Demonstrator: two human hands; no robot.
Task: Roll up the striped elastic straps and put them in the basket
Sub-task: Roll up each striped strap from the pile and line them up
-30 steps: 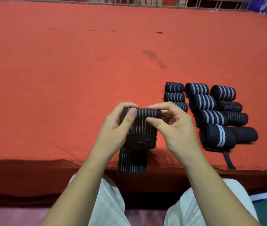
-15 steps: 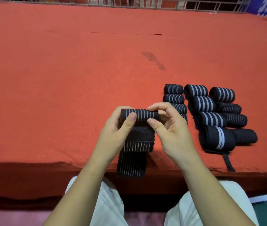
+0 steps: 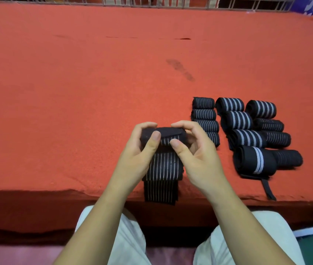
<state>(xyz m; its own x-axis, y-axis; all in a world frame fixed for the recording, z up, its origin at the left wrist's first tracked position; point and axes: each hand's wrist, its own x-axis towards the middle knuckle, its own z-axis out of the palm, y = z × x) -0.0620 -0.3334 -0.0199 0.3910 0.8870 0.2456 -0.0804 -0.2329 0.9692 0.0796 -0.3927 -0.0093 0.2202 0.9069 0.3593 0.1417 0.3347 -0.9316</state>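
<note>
One half-rolled strap [image 3: 161, 166] between left hand [image 3: 137, 156] and right hand [image 3: 199, 159]

A single wide-angle camera, worn on the head, looks forward and steeply down from above the near edge of the red-covered tabletop [image 3: 75, 92]. The person's knees [image 3: 129, 245] fill the bottom, close up. The left hand [image 3: 138, 150] and right hand [image 3: 199, 155] sit mid-frame, and a metal railing [image 3: 152, 1] lines the far edge.

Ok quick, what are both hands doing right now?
Left hand: gripping the rolled end of the striped elastic strap.
Right hand: gripping the same strap.
</note>
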